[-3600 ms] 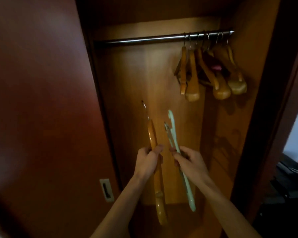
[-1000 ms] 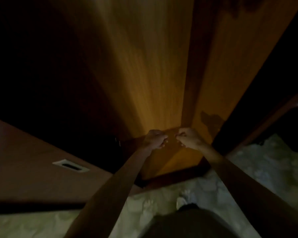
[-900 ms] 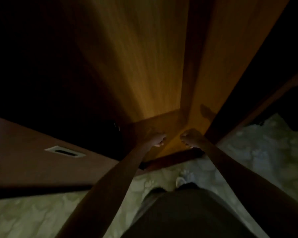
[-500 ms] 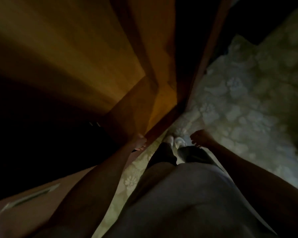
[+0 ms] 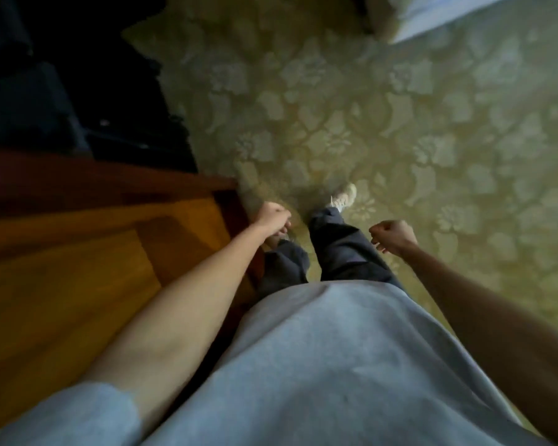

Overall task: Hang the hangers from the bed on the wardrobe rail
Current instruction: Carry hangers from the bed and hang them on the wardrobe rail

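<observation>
Head cam points almost straight down. Nearest the lens: grey shirt [image 5: 335, 365] fills the bottom of frame, a grey sleeve [image 5: 78, 410] at lower left.

Both bare forearms reach forward and down from the lower corners. Left hand [image 5: 273, 217] hangs at the edge of the wooden wardrobe floor; fingers curled in, nothing in them. Right hand [image 5: 392, 235] is out over the carpet, well apart from the left, also a loose fist, nothing held. Frame is soft with motion blur, so finger detail is limited.

Between the hands: dark trousers [image 5: 339, 249], two legs. One light shoe [image 5: 343, 196] is forward on the carpet; the other foot is mostly hidden under the left hand.

Left side: orange-brown wardrobe floor panel [image 5: 78, 268] with a darker reddish frame edge [image 5: 110, 185] along its far side. Beyond that, upper left, a dark area [image 5: 45, 91]; cannot tell what's in there.

Rest of the floor is green-gold carpet [image 5: 400, 123] with a pale floral pattern. Top right corner: a strip of something pale blue-white [image 5: 432, 17], too blurred to identify.

Hangers, bed and wardrobe rail are all out of view.
</observation>
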`<state>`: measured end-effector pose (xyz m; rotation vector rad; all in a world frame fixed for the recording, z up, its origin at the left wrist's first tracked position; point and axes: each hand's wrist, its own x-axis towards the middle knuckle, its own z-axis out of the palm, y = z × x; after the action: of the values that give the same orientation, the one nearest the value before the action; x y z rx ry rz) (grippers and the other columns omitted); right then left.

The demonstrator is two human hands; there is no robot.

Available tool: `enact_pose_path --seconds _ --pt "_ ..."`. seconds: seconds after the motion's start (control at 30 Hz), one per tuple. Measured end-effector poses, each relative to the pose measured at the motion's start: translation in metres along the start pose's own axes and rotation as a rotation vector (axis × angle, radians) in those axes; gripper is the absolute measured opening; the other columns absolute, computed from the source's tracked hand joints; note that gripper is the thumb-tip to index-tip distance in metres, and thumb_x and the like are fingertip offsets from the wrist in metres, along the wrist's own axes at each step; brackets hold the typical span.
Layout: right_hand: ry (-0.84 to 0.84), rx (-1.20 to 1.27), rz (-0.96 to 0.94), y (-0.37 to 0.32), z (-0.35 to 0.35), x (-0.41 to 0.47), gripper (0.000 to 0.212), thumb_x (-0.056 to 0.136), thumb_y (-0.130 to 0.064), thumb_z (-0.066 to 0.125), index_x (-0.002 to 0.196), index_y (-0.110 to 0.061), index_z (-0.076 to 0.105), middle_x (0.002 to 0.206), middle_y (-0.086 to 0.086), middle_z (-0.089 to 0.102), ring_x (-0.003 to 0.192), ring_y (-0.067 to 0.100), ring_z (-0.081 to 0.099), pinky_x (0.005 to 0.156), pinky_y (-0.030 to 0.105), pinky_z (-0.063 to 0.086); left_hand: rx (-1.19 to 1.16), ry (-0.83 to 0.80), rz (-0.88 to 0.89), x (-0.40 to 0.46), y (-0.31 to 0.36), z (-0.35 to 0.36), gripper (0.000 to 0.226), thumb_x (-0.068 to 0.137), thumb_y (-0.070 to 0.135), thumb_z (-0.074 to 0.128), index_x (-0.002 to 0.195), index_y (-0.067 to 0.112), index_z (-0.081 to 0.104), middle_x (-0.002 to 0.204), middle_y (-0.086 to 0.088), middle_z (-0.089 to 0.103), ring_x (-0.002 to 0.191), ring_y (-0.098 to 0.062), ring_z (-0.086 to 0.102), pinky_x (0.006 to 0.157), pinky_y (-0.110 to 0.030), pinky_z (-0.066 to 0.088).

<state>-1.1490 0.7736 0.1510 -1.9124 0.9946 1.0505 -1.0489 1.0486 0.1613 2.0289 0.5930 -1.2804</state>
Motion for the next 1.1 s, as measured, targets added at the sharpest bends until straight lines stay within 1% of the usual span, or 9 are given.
enact_pose_path --seconds 0.1,0.37,0.47,0.57,0.7,0.8,0.93,1.0,1.1 --pt "0.047 0.167 0.091 0.044 -0.014 -0.007 0.019 0.091 -0.013 0.059 0.082 -0.007 0.075 0.076 0.013 0.074 0.058 0.021 0.064 0.069 0.038 0.059 0.095 -0.053 0.047 0.016 0.071 0.031 0.016 0.097 0.010 0.057 0.096 0.003 0.071 0.071 -0.006 0.066 0.048 -0.010 0.054 0.042 -0.019 0.042" --pt "0.131 0.570 0.301 0.101 -0.061 0.008 0.018 0.094 -0.018 0.060 0.098 -0.007 0.074 0.082 0.010 0.076 0.069 0.023 0.068 0.068 0.034 0.058 0.447 -0.194 0.209 0.040 0.233 0.103 0.015 0.098 0.013 0.058 0.094 0.005 0.070 0.075 -0.006 0.070 0.051 -0.011 0.059 0.039 -0.018 0.043" --pt "0.138 0.645 0.277 0.086 -0.099 0.035 0.019 0.096 -0.019 0.060 0.099 -0.006 0.074 0.084 0.010 0.075 0.067 0.020 0.066 0.066 0.033 0.057 0.466 -0.143 0.205 0.052 0.270 0.108 0.013 0.098 0.010 0.057 0.092 0.004 0.067 0.070 -0.007 0.066 0.041 -0.006 0.056 0.035 -0.016 0.040" --pt "0.176 0.706 0.200 0.052 -0.153 0.067 0.018 0.097 -0.019 0.060 0.100 -0.007 0.073 0.083 0.008 0.074 0.067 0.018 0.065 0.060 0.028 0.055 0.539 -0.102 0.154 0.065 0.294 0.098 0.018 0.098 0.010 0.058 0.084 0.007 0.067 0.071 -0.007 0.066 0.049 -0.012 0.057 0.037 -0.016 0.043" --pt "0.227 0.750 0.042 -0.001 -0.241 0.110 0.014 0.096 -0.017 0.059 0.098 -0.014 0.072 0.081 0.006 0.074 0.065 0.014 0.066 0.058 0.026 0.054 0.593 -0.038 0.087 0.083 0.325 0.081 0.016 0.099 0.010 0.057 0.093 0.002 0.070 0.072 -0.007 0.065 0.046 -0.010 0.058 0.034 -0.014 0.042" --pt "0.255 0.732 -0.022 -0.030 -0.307 0.144 0.016 0.092 -0.014 0.058 0.093 -0.015 0.074 0.078 0.005 0.075 0.062 0.012 0.066 0.063 0.028 0.057 0.580 -0.017 0.037 0.098 0.359 0.079 0.017 0.099 0.011 0.058 0.088 0.005 0.069 0.071 -0.006 0.065 0.046 -0.011 0.058 0.044 -0.022 0.046" --pt "0.247 0.659 -0.022 -0.045 -0.389 0.189 0.020 0.091 -0.014 0.057 0.097 -0.011 0.076 0.082 0.008 0.076 0.062 0.014 0.066 0.063 0.030 0.058 0.537 -0.019 0.023 0.126 0.428 0.099 0.022 0.099 0.012 0.057 0.079 0.008 0.066 0.068 -0.005 0.064 0.051 -0.014 0.055 0.041 -0.020 0.043" --pt "0.227 0.622 0.013 -0.050 -0.434 0.208 0.019 0.092 -0.014 0.057 0.098 -0.012 0.075 0.081 0.007 0.074 0.062 0.014 0.065 0.060 0.029 0.057 0.510 -0.026 0.029 0.138 0.481 0.116 0.022 0.098 0.011 0.058 0.078 0.008 0.065 0.066 -0.005 0.063 0.049 -0.013 0.054 0.034 -0.015 0.040" --pt "0.208 0.599 0.066 -0.050 -0.502 0.226 0.018 0.094 -0.014 0.056 0.099 -0.011 0.073 0.080 0.007 0.074 0.064 0.018 0.066 0.060 0.030 0.057 0.474 -0.063 0.056 0.147 0.572 0.148 0.021 0.097 0.010 0.058 0.079 0.006 0.066 0.068 -0.007 0.065 0.051 -0.014 0.055 0.038 -0.018 0.043"
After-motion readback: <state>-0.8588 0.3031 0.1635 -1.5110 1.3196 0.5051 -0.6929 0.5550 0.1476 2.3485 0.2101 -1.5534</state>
